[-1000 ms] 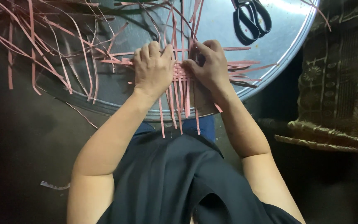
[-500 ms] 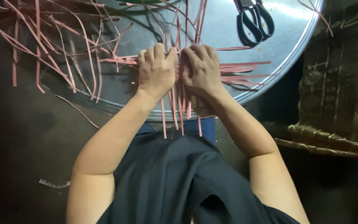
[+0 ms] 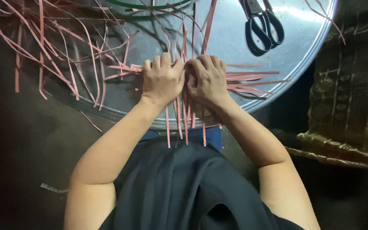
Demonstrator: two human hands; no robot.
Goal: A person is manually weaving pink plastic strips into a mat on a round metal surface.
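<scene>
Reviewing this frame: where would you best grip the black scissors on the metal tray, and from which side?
Probably at the looped handles of the scissors, coming from the tray's near rim. They lie flat and apart from the strips, handles toward the person.

Black-handled scissors [image 3: 263, 26] lie on the round metal tray [image 3: 307, 47], beside a patterned brown cloth [image 3: 354, 93].
</scene>
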